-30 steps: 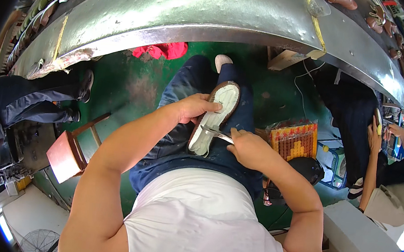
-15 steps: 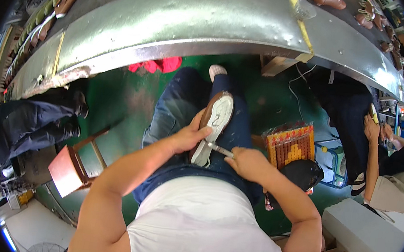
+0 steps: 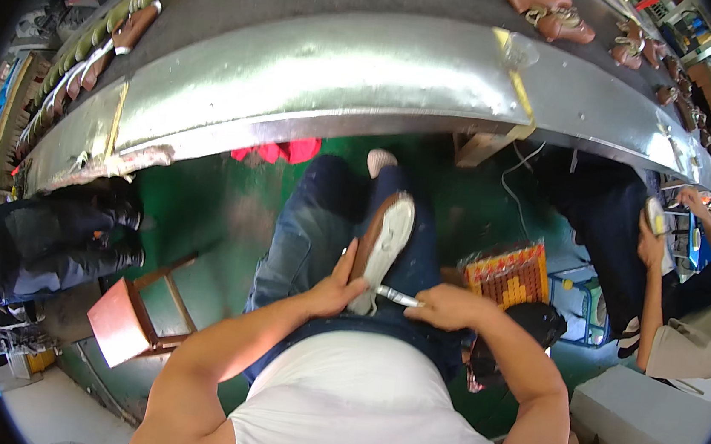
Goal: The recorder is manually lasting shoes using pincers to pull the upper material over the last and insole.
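Surface [image 3: 320, 56]: It runs across in front of you, silvery on the side near you, with other shoes [image 3: 563, 24] on its dark top.
Legs [image 3: 312, 226]: Hold your blue knees still, so the shoe [image 3: 388, 234] does not slip while you work on it.
Shoe: It is in your lap, bottom up, with its toe end pointing away and a bit right. The bottom is chalky white with patchy marks, and one brown side shows on the left.
Left hand [image 3: 336, 290]: It grips the shoe near the heel end. A firm hold that doesn't squash the edge should be best, with your thumb out of the tool's way.
Right hand [image 3: 447, 306]: Your fingers are closed around the thin, shiny tool [image 3: 399, 297].
Tool: Its tip meets the shoe's right edge, near the heel end. I can't tell what kind it is. Small, light strokes along the edge should work well.
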The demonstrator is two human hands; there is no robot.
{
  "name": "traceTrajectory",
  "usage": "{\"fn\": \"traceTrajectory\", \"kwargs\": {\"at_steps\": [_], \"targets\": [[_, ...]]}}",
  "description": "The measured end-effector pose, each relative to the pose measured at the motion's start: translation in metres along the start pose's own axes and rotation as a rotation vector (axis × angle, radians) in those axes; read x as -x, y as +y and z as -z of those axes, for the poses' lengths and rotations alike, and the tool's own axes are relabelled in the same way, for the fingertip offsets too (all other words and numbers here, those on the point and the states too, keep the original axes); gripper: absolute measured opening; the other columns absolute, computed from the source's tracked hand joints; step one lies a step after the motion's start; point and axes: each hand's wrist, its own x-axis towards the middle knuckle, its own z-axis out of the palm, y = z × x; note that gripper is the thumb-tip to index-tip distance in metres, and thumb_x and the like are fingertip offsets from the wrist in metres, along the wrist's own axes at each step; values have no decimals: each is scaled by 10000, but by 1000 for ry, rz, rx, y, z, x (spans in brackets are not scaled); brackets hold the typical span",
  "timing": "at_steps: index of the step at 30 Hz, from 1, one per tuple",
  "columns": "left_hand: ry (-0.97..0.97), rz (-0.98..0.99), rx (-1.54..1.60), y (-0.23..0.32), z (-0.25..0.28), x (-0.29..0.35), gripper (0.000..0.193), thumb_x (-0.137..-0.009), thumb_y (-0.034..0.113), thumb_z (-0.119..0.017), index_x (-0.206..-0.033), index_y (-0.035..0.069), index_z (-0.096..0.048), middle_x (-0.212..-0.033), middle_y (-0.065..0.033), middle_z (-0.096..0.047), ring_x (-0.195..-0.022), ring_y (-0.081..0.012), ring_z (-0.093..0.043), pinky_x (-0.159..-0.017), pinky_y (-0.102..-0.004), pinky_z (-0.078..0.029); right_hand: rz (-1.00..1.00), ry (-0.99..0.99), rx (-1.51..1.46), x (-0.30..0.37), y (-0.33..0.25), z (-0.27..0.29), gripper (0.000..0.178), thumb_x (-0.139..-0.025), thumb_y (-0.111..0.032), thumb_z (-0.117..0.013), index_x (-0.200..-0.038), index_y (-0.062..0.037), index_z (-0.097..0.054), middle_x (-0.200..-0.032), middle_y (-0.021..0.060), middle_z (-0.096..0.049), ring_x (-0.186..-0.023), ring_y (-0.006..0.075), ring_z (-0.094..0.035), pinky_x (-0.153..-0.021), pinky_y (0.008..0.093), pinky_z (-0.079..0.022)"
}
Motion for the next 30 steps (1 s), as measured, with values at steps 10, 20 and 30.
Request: {"fn": "traceTrajectory", "kwargs": {"at_steps": [10,20,30], "targets": [[174,-2,-34,17,4,-2,837,-919,191,-645,-1558,20,-131,-1513,-209,-366,-1400,-276,-370,-1138,-339,-297,11,547,77,-44,-15,0,416,-1028,-357,-456,-956,34,-577,-841,237,-670,-788,401,-666,-733,467,-521],[-108,-173,1221,133,67,7,690,-985,482,-492,-1495,47,-331,-1416,-204,-493,-1232,-385,-553,-1000,-544,-488,173,749,-1049,-25,40,-15,407,-1067,-333,-392,-1009,34,-558,-805,75,-616,-667,142,-613,-626,283,-503],[-50,-347,1281,203,85,-36,738,-971,653,-366,-1405,61,-431,-1247,-227,-584,-980,-323,-674,-610,-362,-586,75,698,-747,-9,14,6,354,-1041,-278,-442,-1019,38,-600,-821,90,-674,-698,150,-655,-650,295,-512]]}}
